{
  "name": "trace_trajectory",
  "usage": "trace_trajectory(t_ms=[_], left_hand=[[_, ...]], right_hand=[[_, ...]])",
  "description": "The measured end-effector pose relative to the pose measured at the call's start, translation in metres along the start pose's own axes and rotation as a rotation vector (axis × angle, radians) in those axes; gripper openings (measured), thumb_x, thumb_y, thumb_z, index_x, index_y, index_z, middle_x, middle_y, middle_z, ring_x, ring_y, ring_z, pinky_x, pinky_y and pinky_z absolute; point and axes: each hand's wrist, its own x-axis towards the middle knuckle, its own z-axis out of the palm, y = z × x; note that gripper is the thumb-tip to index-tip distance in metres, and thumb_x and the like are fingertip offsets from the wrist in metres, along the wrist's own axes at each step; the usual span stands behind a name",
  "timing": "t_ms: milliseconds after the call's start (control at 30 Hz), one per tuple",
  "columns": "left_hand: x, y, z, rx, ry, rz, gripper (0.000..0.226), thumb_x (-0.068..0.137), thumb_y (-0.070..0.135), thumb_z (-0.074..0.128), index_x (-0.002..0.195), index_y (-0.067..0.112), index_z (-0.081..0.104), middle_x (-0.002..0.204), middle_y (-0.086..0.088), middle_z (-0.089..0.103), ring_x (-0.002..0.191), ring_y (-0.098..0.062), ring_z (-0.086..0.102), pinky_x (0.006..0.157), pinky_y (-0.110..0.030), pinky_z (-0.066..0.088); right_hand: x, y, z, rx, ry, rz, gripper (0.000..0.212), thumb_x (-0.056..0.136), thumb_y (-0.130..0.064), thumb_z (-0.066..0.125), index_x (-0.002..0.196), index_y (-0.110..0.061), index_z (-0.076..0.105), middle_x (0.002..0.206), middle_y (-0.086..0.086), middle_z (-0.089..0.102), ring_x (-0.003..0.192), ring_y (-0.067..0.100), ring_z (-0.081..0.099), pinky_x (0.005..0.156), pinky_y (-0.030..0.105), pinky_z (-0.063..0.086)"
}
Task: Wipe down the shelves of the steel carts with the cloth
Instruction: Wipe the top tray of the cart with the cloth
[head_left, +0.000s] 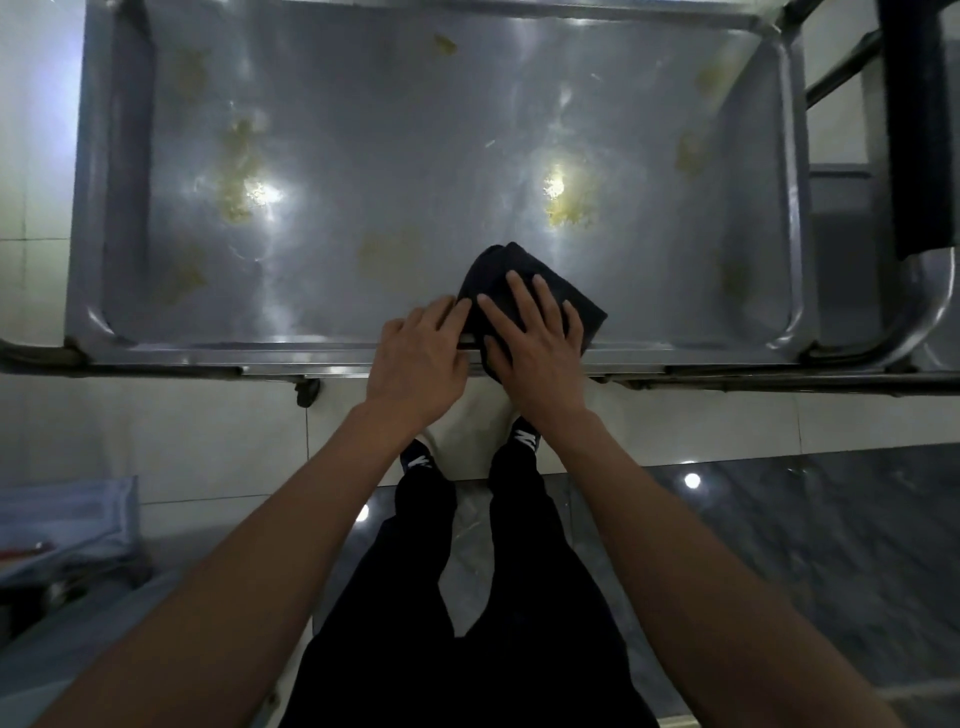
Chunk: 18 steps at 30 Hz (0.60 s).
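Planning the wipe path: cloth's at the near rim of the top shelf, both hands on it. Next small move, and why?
Probably push the black cloth forward and slightly right under the right hand, toward the closest yellowish smear. The right palm lies flat on the cloth at the shelf near edge, the left hand touches its edge, and smears dot the steel ahead.

The cart shelf (415, 130) is grey steel, blotched with yellowish stains (241, 171). The cloth (498, 270) is black. The trousers (467, 597) are black, above pale cream floor tiles (156, 426) and a dark grey marbled floor strip (805, 545).
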Motion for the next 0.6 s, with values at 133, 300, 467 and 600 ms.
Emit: trace_trajectory(t_ms=[133,300,467,600], left_hand=[[0.005,0.007,0.003,0.081,0.044,-0.009,0.055,0.093,0.028,0.054,0.145,0.013,0.045,0.141,-0.007,0.053,0.116,-0.027,0.056,0.096,-0.043,0.041],[0.016,0.017,0.002,0.200,0.048,-0.031,0.050,0.094,0.033,0.049,0.141,0.015,0.047,0.136,-0.006,0.052,0.114,-0.028,0.052,0.096,-0.046,0.039],[0.036,0.034,0.000,0.204,0.015,0.026,0.048,0.090,0.031,0.055,0.135,0.016,0.053,0.133,-0.006,0.053,0.122,-0.029,0.046,0.098,-0.045,0.036],[0.054,0.058,0.005,0.167,0.017,0.069,0.050,0.088,0.026,0.059,0.136,0.013,0.054,0.134,-0.007,0.054,0.124,-0.030,0.047,0.095,-0.045,0.038]], right_hand=[[0.004,-0.001,0.003,0.019,0.025,0.017,0.047,0.101,-0.042,0.046,0.148,-0.036,0.044,0.163,0.004,0.028,0.152,0.030,0.021,0.116,0.057,0.023],[0.006,0.010,0.002,0.050,0.022,0.096,0.046,0.102,-0.039,0.042,0.149,-0.037,0.042,0.165,0.001,0.022,0.153,0.026,0.015,0.119,0.054,0.018],[0.007,0.039,-0.002,0.065,0.030,0.173,0.046,0.103,-0.038,0.042,0.150,-0.038,0.040,0.166,0.000,0.020,0.154,0.024,0.013,0.121,0.053,0.014],[0.007,0.065,-0.007,0.090,0.042,0.226,0.046,0.103,-0.039,0.041,0.149,-0.039,0.041,0.166,-0.001,0.022,0.154,0.024,0.014,0.121,0.052,0.014]])
